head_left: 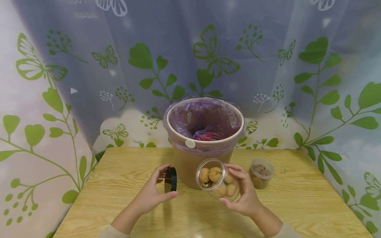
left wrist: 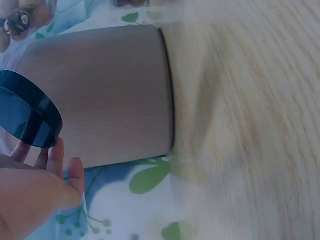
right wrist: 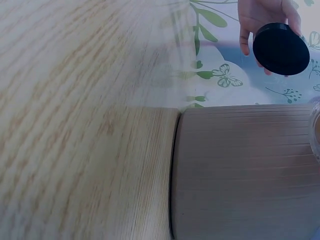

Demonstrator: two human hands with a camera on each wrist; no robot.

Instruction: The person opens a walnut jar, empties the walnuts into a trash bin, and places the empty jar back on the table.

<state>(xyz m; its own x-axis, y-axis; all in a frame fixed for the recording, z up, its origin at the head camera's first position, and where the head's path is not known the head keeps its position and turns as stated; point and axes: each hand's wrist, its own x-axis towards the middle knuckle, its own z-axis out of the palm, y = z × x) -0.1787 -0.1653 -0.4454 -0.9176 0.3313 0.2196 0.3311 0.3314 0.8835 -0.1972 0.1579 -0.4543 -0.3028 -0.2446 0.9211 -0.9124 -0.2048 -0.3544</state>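
My left hand (head_left: 148,195) holds a round black lid (head_left: 171,179) on edge between its fingers and thumb; the lid's rim is black and its middle looks see-through in the left wrist view. My right hand (head_left: 247,196) grips a clear plastic jar (head_left: 230,190) from the right side. Several walnuts (head_left: 215,174) lie inside that jar. It leans to the left, its open mouth turned toward the lid, a gap apart from it. One walnut (left wrist: 19,23) looks cracked, with its inside showing. In the right wrist view, only the jar's edge shows, and my right hand cannot be made out.
Behind both hands stands a brown bin (head_left: 186,167) with a white rim, lined with a purple plastic bag (head_left: 205,115); something red lies in it. A second clear jar (head_left: 262,177) with brown contents stands to the right on the wooden table (head_left: 300,198). Patterned curtain surrounds the table.
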